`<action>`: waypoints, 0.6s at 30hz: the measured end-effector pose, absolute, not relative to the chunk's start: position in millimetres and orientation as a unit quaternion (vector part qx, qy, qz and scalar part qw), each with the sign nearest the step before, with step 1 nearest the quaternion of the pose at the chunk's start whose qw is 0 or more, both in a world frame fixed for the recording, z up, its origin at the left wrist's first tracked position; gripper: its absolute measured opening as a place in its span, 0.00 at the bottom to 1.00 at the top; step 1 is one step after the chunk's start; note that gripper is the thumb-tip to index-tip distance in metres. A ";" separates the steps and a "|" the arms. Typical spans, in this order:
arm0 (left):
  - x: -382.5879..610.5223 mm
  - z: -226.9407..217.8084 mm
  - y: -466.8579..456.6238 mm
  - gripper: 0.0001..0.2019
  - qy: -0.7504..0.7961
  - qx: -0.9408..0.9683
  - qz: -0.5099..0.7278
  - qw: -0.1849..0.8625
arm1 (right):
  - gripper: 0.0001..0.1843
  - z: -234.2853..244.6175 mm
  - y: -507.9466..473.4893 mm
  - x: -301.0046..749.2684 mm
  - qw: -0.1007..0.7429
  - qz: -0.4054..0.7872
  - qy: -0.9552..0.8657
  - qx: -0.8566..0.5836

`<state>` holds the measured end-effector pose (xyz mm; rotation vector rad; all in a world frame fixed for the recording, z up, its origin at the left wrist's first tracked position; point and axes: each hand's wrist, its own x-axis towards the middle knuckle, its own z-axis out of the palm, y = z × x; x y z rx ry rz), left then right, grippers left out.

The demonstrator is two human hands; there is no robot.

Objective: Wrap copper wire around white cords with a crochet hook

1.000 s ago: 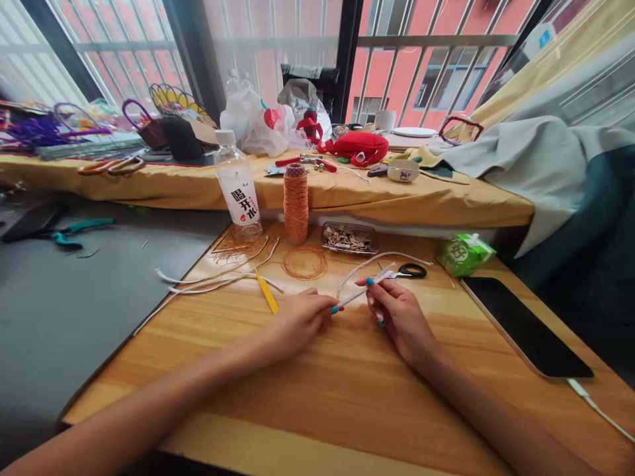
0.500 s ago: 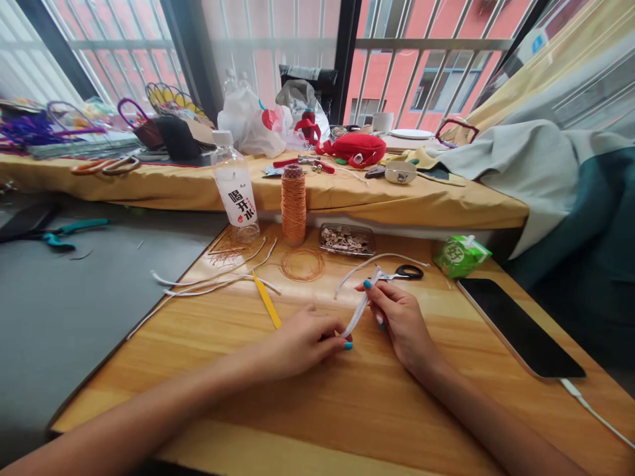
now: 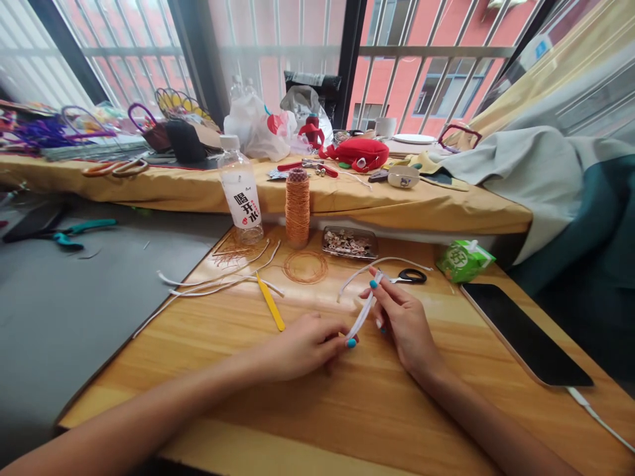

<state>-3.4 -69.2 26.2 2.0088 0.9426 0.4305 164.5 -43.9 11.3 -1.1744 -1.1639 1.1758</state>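
Note:
A short white strip (image 3: 364, 311) is stretched between both hands above the wooden table (image 3: 307, 410). My left hand (image 3: 310, 344) pinches its lower end with thumb and fingers closed. My right hand (image 3: 401, 317) pinches the upper end near the scissors (image 3: 411, 276). A yellow stick (image 3: 270, 304) lies just left of my left hand. Behind the hands sit a coil of copper wire (image 3: 305, 266), a copper wire spool (image 3: 297, 208) and a clear tray of small pieces (image 3: 350, 243).
Loose white strips (image 3: 213, 281) trail across the table's left edge onto a grey mat (image 3: 74, 297). A water bottle (image 3: 241, 192), a green carton (image 3: 464, 260) and a black phone (image 3: 526, 334) stand around. Teal pliers (image 3: 74, 230) lie far left. A cluttered yellow-clothed shelf (image 3: 347, 195) runs behind.
My left hand has drawn back toward me, tilting the white strip from nearly level to steeply slanted. My right hand shifted slightly while keeping its pinch.

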 end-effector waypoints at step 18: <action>-4.8 26.9 -68.6 0.09 0.371 0.792 0.177 0.452 | 0.16 17.3 -40.2 167.1 0.536 0.544 -0.424 -0.487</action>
